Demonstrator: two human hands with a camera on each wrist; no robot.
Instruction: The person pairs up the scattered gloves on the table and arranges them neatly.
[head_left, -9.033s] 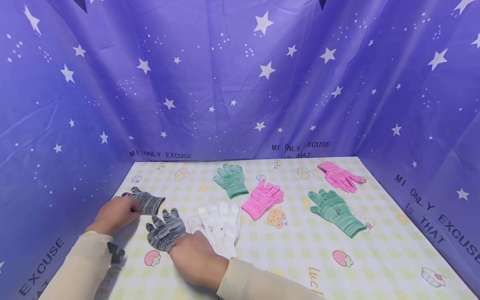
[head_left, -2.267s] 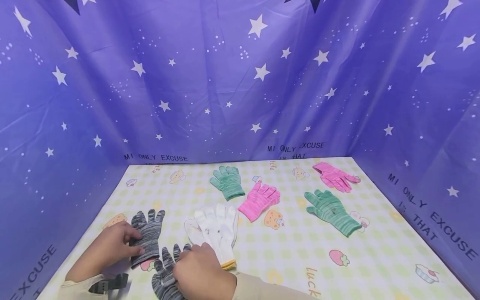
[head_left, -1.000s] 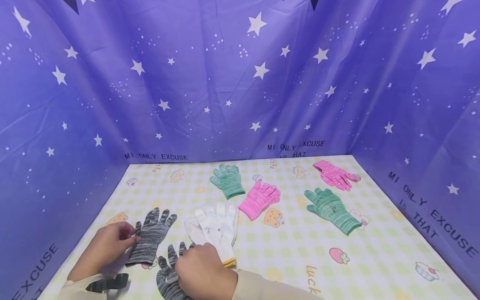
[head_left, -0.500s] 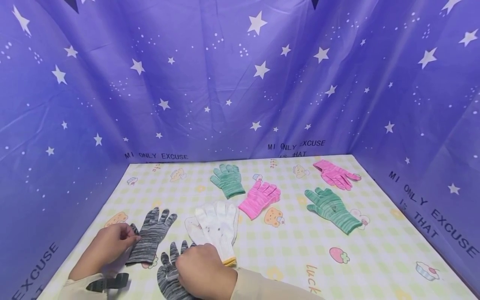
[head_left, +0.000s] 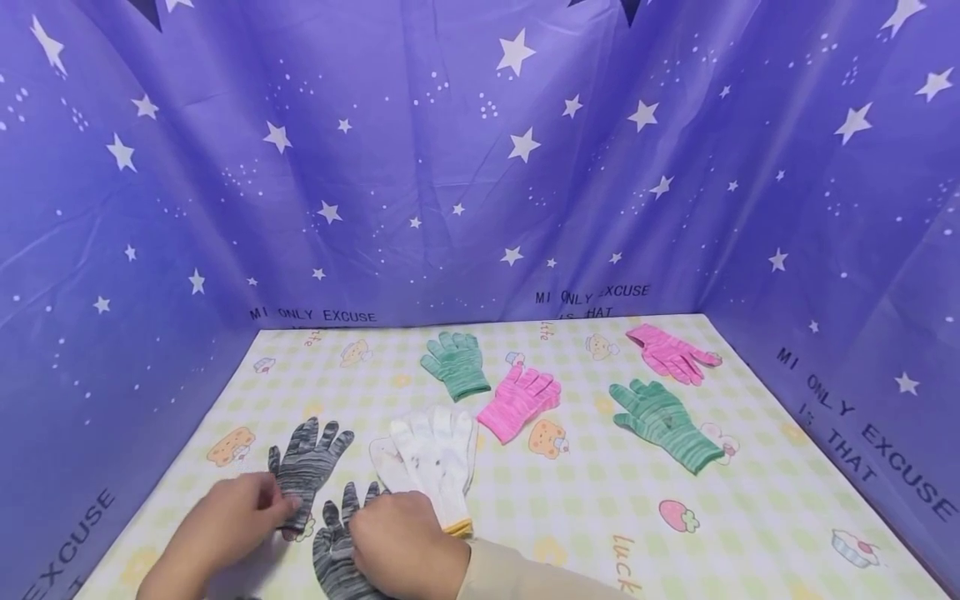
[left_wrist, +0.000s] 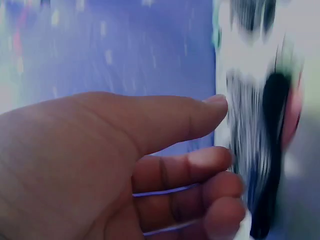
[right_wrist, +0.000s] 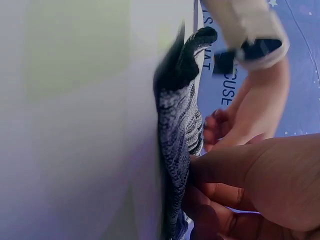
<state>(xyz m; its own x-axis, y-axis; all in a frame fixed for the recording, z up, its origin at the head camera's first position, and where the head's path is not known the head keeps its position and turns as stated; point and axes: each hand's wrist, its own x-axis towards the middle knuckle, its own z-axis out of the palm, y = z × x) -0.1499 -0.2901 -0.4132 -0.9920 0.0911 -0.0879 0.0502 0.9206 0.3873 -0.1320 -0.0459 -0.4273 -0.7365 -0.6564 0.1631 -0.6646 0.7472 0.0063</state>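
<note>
Two dark grey striped knit gloves lie at the front left of the table. My left hand (head_left: 232, 521) is at the lower left part of the farther grey glove (head_left: 307, 462); in the left wrist view its thumb (left_wrist: 185, 115) and loosely bent fingers (left_wrist: 200, 165) stand apart beside the cuff, with nothing between them. The nearer grey glove (head_left: 341, 558) is partly hidden by my right hand (head_left: 408, 542). In the right wrist view, thumb and fingers pinch the side of this glove (right_wrist: 175, 125), whose edge rises a little from the table.
A white pair of gloves (head_left: 435, 454) with a yellow cuff lies just beyond my right hand. Farther back are green gloves (head_left: 456, 364) (head_left: 663, 421) and pink gloves (head_left: 520, 404) (head_left: 675, 354), spread singly. A starry purple curtain (head_left: 480, 167) closes off the table's back and sides.
The farther grey glove was turned fingers-away and laid flat, and the nearer one came closer to me. In the last half second my left hand moved from its thumb side down toward its cuff.
</note>
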